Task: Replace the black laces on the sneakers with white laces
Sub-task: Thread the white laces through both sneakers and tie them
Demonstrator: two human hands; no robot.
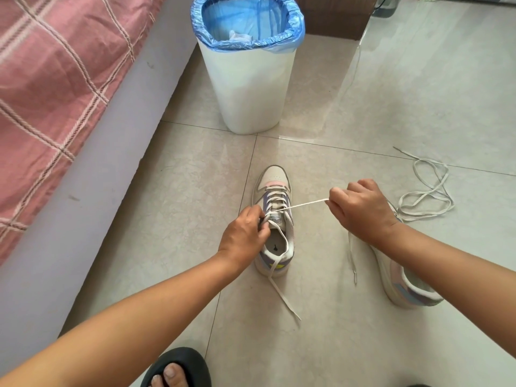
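Nearest the lens, a toe in a black slipper [178,367] pokes in at the bottom edge, placing the person seated or crouched just behind the work on the tiled floor [349,344]. Ahead of it stands the sneaker [275,219] being laced, toe pointing away, so its eyelets face the person and both sides are in easy reach. The left hand [245,236] has its fingers curled tight at the top eyelet on the shoe's left side, pinching the white lace [304,204] there and, I judge, steadying the collar against the pull. The right hand [360,208] is closed in a pinch on the other run of that lace and draws it taut out to the right, the likely aim being to take slack out of the crossings already threaded lower down. One free end trails back across the opening and heel onto the floor toward the person. The second sneaker [405,280] lies on the floor under the right forearm, largely hidden, so whether it is laced cannot be told. A loose lace [427,191] lies coiled on the floor beyond the right hand, probably awaiting that shoe. Farther off, a white waste bin [251,88] with a blue liner stands beside the bed [50,93], handy for discards.
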